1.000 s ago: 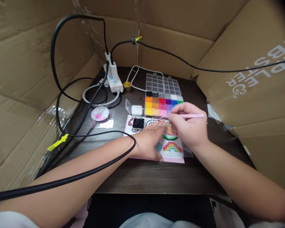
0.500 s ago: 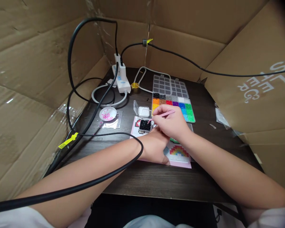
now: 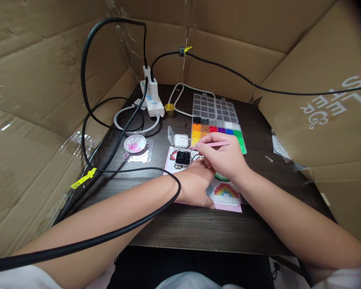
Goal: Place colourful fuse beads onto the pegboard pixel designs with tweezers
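Pink tweezers (image 3: 219, 144) are pinched in my right hand (image 3: 228, 158), their tip pointing left, just right of a small box of black beads (image 3: 183, 157). Whether a bead sits in the tip is too small to tell. My left hand (image 3: 195, 185) lies on the printed pattern sheet (image 3: 228, 207), thumb stretched toward its near edge and other fingers partly behind the right hand. A rainbow pattern (image 3: 226, 191) shows on the sheet. Behind the black beads stands a lidded box of white beads (image 3: 181, 140), its lid up.
A sorting case (image 3: 241, 138) of many-coloured beads lies open behind my right hand. To the left, a white dish (image 3: 135, 143) with pink beads rests on a clear pegboard (image 3: 149, 150). A power strip (image 3: 154, 105) stands behind; a black cable (image 3: 144, 226) crosses over my left forearm.
My right hand has drawn the tweezers back to the right, away from the black beads. My left hand stays on the sheet. The whole view has shifted slightly.
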Demonstrator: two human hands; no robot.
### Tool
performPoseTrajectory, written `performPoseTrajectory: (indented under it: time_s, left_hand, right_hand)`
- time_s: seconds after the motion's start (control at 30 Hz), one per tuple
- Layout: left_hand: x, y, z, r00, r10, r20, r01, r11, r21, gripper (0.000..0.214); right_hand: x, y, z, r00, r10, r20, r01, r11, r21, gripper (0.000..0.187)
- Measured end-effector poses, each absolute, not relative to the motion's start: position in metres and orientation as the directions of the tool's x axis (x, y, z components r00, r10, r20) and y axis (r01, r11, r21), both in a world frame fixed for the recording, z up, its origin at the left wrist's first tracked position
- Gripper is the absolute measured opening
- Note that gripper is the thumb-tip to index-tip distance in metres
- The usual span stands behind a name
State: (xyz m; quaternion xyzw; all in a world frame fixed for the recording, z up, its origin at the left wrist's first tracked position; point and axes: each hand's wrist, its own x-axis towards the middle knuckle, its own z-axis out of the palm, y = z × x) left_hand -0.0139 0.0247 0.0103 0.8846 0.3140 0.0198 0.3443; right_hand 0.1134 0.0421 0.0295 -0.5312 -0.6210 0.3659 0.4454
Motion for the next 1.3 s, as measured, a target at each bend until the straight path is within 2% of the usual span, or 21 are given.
performPoseTrajectory:
  time_s: [0.13,0.27,0.4,0.6,0.83,1.03,1.3]
  left_hand:
    - [-0.013,0.027,0.008,0.827,0.55,-0.119,0.483,-0.585,0.652,0.114]
    - [-0.013,0.027,0.007,0.815,0.545,-0.198,0.527,-0.555,0.644,0.13]
    - [-0.012,0.027,0.008,0.81,0.536,-0.236,0.551,-0.56,0.619,0.131]
    - [-0.011,0.029,0.008,0.797,0.547,-0.255,0.571,-0.546,0.613,0.131]
    - [-0.01,0.03,0.009,0.783,0.553,-0.285,0.596,-0.534,0.6,0.13]
    - [-0.009,0.03,0.009,0.777,0.564,-0.28,0.6,-0.528,0.601,0.129]
    - [-0.01,0.03,0.009,0.778,0.565,-0.275,0.599,-0.535,0.596,0.13]
  right_hand:
    - [0.141,0.025,0.037,0.007,0.986,0.169,0.257,0.162,-0.953,0.013]
    - [0.177,0.0,0.033,0.072,0.989,0.13,0.255,0.108,-0.961,0.014]
    - [0.2,-0.021,0.017,0.092,0.995,0.043,0.291,0.015,-0.957,0.018]
    - [0.218,-0.02,-0.007,0.104,0.995,0.0,0.085,-0.009,-0.996,0.016]
    - [0.245,-0.005,-0.007,-0.031,0.996,0.08,0.201,0.084,-0.976,0.009]
    - [0.253,-0.004,-0.004,-0.119,0.993,0.02,0.238,0.048,-0.97,0.016]
    - [0.265,0.001,-0.006,-0.237,0.971,-0.001,0.12,0.028,-0.992,0.012]
